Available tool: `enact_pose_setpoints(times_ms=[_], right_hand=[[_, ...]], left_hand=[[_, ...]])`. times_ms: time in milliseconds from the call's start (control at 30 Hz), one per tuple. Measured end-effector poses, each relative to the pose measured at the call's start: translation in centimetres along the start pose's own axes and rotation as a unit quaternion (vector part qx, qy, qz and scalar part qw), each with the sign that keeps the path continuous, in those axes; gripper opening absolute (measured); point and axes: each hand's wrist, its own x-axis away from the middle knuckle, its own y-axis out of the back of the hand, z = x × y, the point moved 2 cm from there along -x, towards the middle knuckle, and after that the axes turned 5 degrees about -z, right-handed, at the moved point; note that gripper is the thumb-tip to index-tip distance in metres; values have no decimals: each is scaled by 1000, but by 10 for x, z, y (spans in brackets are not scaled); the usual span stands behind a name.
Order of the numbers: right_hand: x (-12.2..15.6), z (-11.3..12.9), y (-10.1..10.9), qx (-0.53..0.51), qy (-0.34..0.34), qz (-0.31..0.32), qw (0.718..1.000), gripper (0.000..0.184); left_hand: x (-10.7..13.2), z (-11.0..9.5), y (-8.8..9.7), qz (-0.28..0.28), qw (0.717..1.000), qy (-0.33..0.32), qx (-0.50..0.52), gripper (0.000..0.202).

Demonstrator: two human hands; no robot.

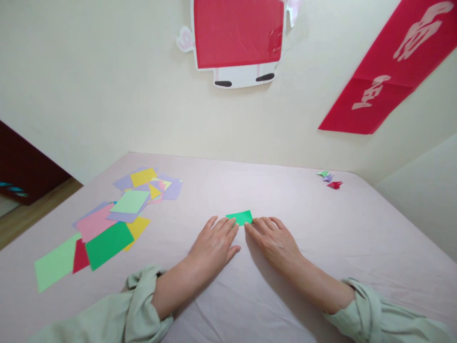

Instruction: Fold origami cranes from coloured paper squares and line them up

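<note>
A small folded piece of green paper (242, 217) lies on the pale pink surface (285, 205) in front of me. My left hand (214, 244) lies flat with its fingers stretched out, fingertips pressing on the paper's left end. My right hand (274, 240) also lies flat, fingers extended, its fingertips touching the paper's right near edge. Neither hand grips anything; both rest palm down on the surface. My sleeves are light green and pushed up the forearms.
A loose spread of coloured paper squares (110, 224) covers the left side of the surface. Several small folded paper pieces (330, 180) sit at the far right corner. A cream wall with red decorations (237, 33) rises behind.
</note>
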Motion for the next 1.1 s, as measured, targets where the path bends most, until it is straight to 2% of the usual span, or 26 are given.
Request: enact_pose_setpoints(times_ms=[200, 400, 533, 633, 700, 767, 933, 1000, 1100], right_hand=[[6, -10, 5, 14, -20, 17, 1000, 25], [1, -5, 7, 0, -52, 45, 998, 23], [-9, -12, 8, -44, -106, 69, 991, 24], [-20, -25, 2, -123, -168, 43, 977, 25], [-27, -33, -5, -183, -210, 3, 960, 29], [-34, -36, -13, -242, -209, -8, 947, 29], [-39, -31, -22, -348, -229, 11, 909, 12], [-38, -27, -22, -412, -250, 8, 876, 8], [-35, -23, -24, -519, -294, -15, 803, 3]], left_hand=[[12, 10, 10, 14, 1000, 12, -11, 38], [17, 11, 10, 19, 1000, 21, -14, 43], [17, 12, 9, 18, 999, 31, -6, 41], [16, 14, 7, 0, 999, 32, 10, 38], [14, 16, 5, -14, 999, 28, 21, 34], [9, 19, 2, -25, 999, 25, 28, 31], [-2, 28, -7, -46, 997, 57, 28, 37], [-4, 27, -8, -66, 995, 72, 25, 41], [-7, 16, -4, -87, 993, 62, 40, 42]])
